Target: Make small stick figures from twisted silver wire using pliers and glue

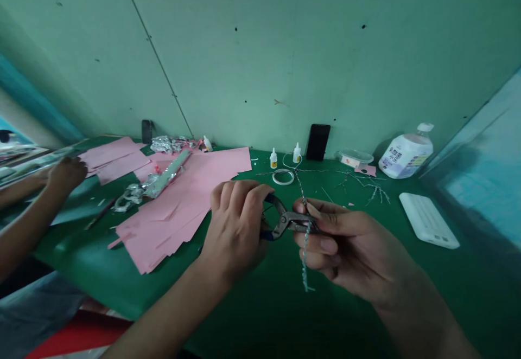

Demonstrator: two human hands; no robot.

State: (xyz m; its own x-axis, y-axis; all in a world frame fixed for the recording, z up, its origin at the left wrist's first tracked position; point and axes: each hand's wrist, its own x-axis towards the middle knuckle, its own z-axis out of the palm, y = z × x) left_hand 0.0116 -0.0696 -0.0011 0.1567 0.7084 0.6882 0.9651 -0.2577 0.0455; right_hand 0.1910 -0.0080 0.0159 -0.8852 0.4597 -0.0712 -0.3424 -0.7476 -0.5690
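My left hand (235, 223) is closed round the dark handles of a pair of pliers (285, 219). The jaws point right and lie against a twisted wire (305, 264), which hangs below them and also runs up and back over the table. My right hand (345, 234) pinches the wire between thumb and fingers, right at the jaw tips. Whether the jaws bite on the wire is hard to tell. Behind them, more twisted wire with branched ends (376, 190) lies on the green table (244, 315).
Pink paper sheets (183, 202) cover the table's left part, with foil scraps (163, 143) behind. Along the back stand small glue bottles (273, 158), a phone (318, 142), a plastic tub (354, 157) and a large bottle (407, 153). A white power bank (428, 220) lies right. Another person's hand (67, 174) works at left.
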